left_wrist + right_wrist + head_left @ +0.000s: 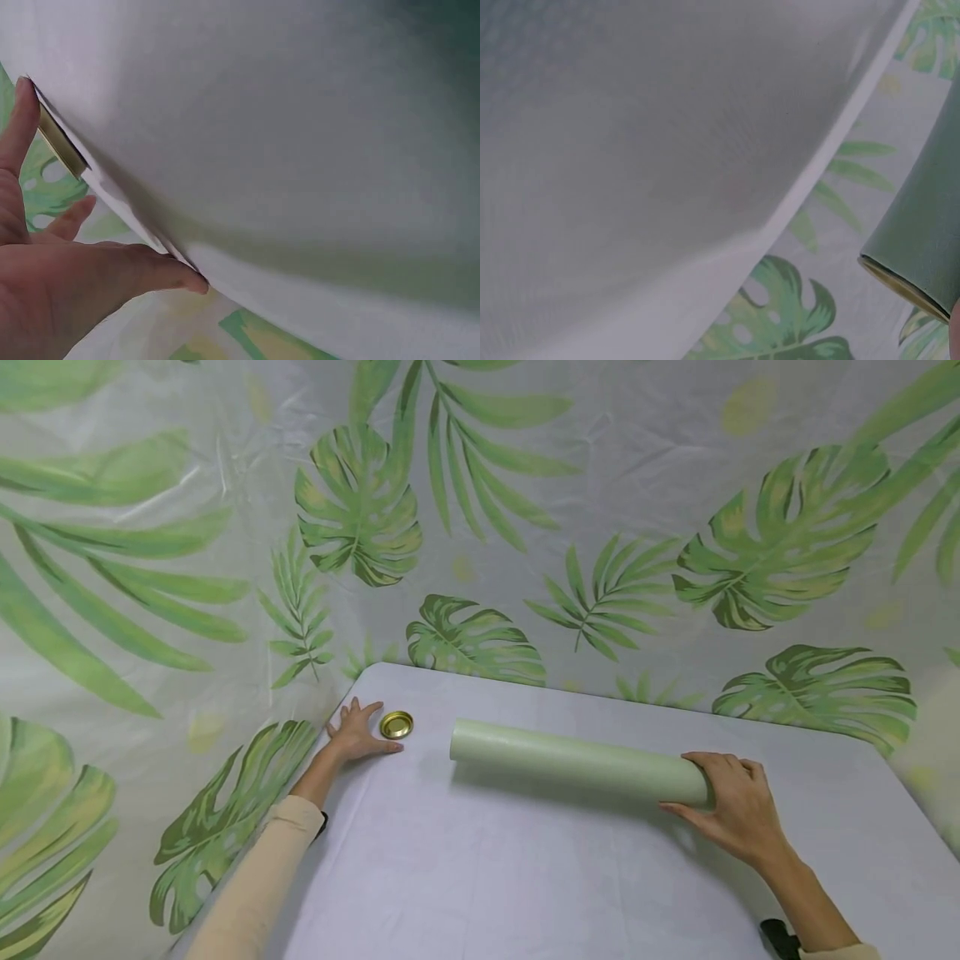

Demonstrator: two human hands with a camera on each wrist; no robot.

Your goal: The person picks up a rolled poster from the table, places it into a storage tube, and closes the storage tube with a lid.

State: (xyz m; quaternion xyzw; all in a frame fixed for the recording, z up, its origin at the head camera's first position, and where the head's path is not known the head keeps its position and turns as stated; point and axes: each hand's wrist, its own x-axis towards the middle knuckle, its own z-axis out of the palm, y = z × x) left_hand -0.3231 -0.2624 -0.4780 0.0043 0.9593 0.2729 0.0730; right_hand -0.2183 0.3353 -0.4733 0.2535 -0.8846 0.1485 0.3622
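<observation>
My right hand [738, 810] grips the right end of a long pale green tube [570, 760], thumb on the near side and fingers over the far side. The tube lies sideways over the white table, with a shadow below it. In the right wrist view, one end of the tube [922, 232] shows a gold rim; only a sliver of the hand is visible there. A round gold lid [397, 725] lies at the table's far left. Beside it, my left hand [358, 733] has its fingers spread, with thumb and forefinger on either side of the lid.
The white-covered table [465, 868] has a rounded far left corner. Behind it and along its left side hangs a sheet [630, 485] printed with green leaves. Dark bands [780, 937] sit at both wrists, by the beige sleeves [247, 877].
</observation>
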